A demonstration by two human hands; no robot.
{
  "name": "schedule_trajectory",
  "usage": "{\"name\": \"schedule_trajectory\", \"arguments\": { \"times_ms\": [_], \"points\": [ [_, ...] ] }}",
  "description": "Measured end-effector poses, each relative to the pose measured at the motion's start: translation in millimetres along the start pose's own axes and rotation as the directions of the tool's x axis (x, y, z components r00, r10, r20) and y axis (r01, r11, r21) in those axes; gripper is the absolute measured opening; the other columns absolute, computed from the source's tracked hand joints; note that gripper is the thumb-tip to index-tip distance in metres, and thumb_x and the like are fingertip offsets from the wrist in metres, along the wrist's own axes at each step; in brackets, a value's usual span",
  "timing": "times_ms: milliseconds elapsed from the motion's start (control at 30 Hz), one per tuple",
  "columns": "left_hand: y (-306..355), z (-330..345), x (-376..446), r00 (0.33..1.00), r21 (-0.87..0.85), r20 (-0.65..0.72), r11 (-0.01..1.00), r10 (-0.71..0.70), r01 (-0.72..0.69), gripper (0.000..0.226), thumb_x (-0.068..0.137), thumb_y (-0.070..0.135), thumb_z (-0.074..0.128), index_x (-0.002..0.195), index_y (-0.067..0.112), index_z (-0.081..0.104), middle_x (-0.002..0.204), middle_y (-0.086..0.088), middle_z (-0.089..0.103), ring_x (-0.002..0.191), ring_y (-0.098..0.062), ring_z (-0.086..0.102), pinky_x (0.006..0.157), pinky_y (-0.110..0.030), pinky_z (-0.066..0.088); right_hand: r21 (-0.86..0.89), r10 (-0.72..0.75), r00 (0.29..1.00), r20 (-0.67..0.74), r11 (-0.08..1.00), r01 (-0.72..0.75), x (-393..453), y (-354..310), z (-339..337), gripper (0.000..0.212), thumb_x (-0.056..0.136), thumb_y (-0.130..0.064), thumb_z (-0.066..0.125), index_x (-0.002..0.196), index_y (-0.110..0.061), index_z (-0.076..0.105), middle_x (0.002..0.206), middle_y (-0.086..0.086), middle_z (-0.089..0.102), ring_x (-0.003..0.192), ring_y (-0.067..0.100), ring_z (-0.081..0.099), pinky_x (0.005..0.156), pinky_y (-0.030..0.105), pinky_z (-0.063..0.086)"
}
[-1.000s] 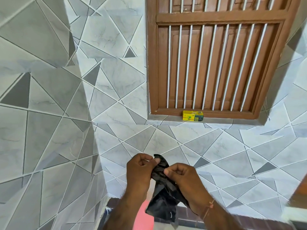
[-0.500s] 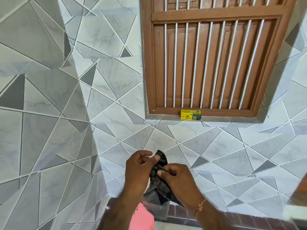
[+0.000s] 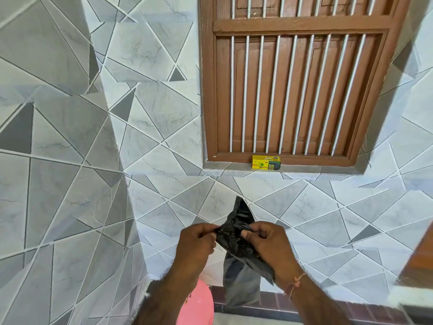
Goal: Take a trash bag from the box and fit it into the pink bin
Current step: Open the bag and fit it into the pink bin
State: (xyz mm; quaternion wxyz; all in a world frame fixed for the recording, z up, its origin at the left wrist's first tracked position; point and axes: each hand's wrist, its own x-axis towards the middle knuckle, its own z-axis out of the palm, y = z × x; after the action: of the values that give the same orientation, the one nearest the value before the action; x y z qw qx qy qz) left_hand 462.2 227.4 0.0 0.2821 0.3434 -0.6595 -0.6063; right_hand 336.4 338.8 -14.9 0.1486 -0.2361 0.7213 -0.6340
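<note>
The box (image 3: 266, 162) sits on the window sill (image 3: 218, 165), against the window frame (image 3: 208, 90). Below it, the trash bag (image 3: 239, 233) hangs between the left hand (image 3: 196, 245) and right hand (image 3: 271, 247), with the bin (image 3: 199, 303) lower, under the left forearm.

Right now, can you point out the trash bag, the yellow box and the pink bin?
trash bag (image 3: 236, 233): head view, crumpled upper part.
yellow box (image 3: 266, 162): head view, front face.
pink bin (image 3: 199, 306): head view, visible top.

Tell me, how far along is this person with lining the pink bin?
Done: a black trash bag is out of the yellow box, which sits on the window ledge. In hand: the left hand and right hand pinch the bag's crumpled top, apparently working it open. Left: the pink bin below has no bag in it yet.
</note>
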Motion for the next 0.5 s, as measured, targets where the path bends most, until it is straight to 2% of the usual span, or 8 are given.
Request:
{"name": "schedule_trajectory", "arguments": {
  "times_ms": [67, 167, 233, 300, 333, 400, 433, 500],
  "points": [
    [1, 5, -1, 0.999, -0.07, -0.022, 0.997, -0.032, 0.03, 0.024, 0.09, 0.0, 0.05, 0.085, 0.013, 0.071, 0.089, -0.013, 0.073, 0.079, -0.021, 0.067, 0.077, -0.035, 0.058, -0.006, -0.016, 1.0, 0.009, 1.0, 0.016, -1, 0, -1, 0.005, 0.08, -0.004, 0.074, 0.075, -0.006, 0.073, 0.077, 0.018, 0.076, 0.065, 0.02, 0.067, 0.066, 0.034, 0.056],
    [2, -2, 4, 0.991, -0.288, -0.045, 0.951, -0.13, 0.112, 0.022, 0.09, -0.003, 0.044, 0.093, 0.001, 0.066, 0.091, -0.018, 0.073, 0.085, -0.031, 0.069, 0.073, -0.037, 0.06, -0.066, -0.045, 0.998, -0.052, 0.997, 0.042, 2, 5, -9, 0.015, 0.084, -0.004, 0.068, 0.071, -0.009, 0.072, 0.07, 0.012, 0.073, 0.062, 0.018, 0.063, 0.061, 0.031, 0.052],
    [4, -17, 7, 0.979, -0.424, -0.09, 0.897, -0.18, 0.126, 0.023, 0.091, -0.007, 0.041, 0.097, -0.002, 0.062, 0.089, -0.021, 0.069, 0.08, -0.033, 0.065, 0.069, -0.035, 0.056, -0.162, -0.059, 0.986, -0.153, 0.986, 0.034, 5, 9, -23, 0.022, 0.085, -0.004, 0.064, 0.067, -0.015, 0.071, 0.069, 0.007, 0.072, 0.062, 0.021, 0.064, 0.059, 0.034, 0.054],
    [4, -28, 7, 0.972, -0.451, -0.152, 0.888, -0.179, 0.093, 0.023, 0.092, -0.009, 0.04, 0.102, 0.004, 0.057, 0.086, -0.019, 0.065, 0.076, -0.031, 0.062, 0.067, -0.033, 0.054, -0.308, -0.109, 0.975, -0.193, 0.95, 0.045, 7, 12, -38, 0.027, 0.084, -0.005, 0.063, 0.065, -0.023, 0.067, 0.071, 0.002, 0.072, 0.066, 0.021, 0.066, 0.064, 0.036, 0.056],
    [3, -30, 7, 0.972, -0.384, -0.194, 0.922, -0.134, 0.051, 0.024, 0.091, -0.009, 0.042, 0.101, 0.008, 0.056, 0.084, -0.015, 0.065, 0.076, -0.03, 0.063, 0.066, -0.033, 0.055, -0.372, -0.126, 0.974, -0.188, 0.927, 0.048, 6, 13, -44, 0.029, 0.084, -0.005, 0.063, 0.064, -0.026, 0.064, 0.07, -0.002, 0.07, 0.068, 0.019, 0.065, 0.065, 0.033, 0.054],
    [0, -29, 7, 0.969, -0.105, -0.242, 0.992, 0.043, -0.07, 0.027, 0.089, -0.009, 0.042, 0.088, 0.011, 0.058, 0.081, -0.007, 0.066, 0.08, -0.029, 0.066, 0.064, -0.033, 0.058, -0.436, -0.138, 0.976, -0.167, 0.898, 0.053, 4, 12, -48, 0.031, 0.084, -0.004, 0.061, 0.066, -0.029, 0.06, 0.073, -0.007, 0.069, 0.074, 0.018, 0.066, 0.067, 0.027, 0.049],
    [-1, -26, 7, 0.967, 0.018, -0.224, 0.993, 0.122, -0.121, 0.033, 0.088, -0.01, 0.04, 0.08, 0.013, 0.062, 0.08, -0.004, 0.068, 0.083, -0.029, 0.067, 0.068, -0.037, 0.059, -0.462, -0.168, 0.974, -0.153, 0.883, 0.079, 3, 11, -47, 0.026, 0.085, -0.005, 0.061, 0.073, -0.029, 0.061, 0.082, -0.005, 0.071, 0.082, 0.022, 0.067, 0.073, 0.028, 0.05],
    [1, -18, 5, 0.967, 0.118, -0.175, 0.979, 0.183, -0.164, 0.041, 0.084, -0.01, 0.038, 0.069, 0.016, 0.067, 0.08, 0.001, 0.071, 0.085, -0.024, 0.068, 0.078, -0.043, 0.059, -0.552, -0.337, 0.93, -0.144, 0.808, 0.207, -3, 4, -40, 0.019, 0.086, -0.008, 0.062, 0.098, -0.023, 0.065, 0.105, 0.001, 0.069, 0.103, 0.024, 0.062, 0.093, 0.032, 0.046]
  ]
}}
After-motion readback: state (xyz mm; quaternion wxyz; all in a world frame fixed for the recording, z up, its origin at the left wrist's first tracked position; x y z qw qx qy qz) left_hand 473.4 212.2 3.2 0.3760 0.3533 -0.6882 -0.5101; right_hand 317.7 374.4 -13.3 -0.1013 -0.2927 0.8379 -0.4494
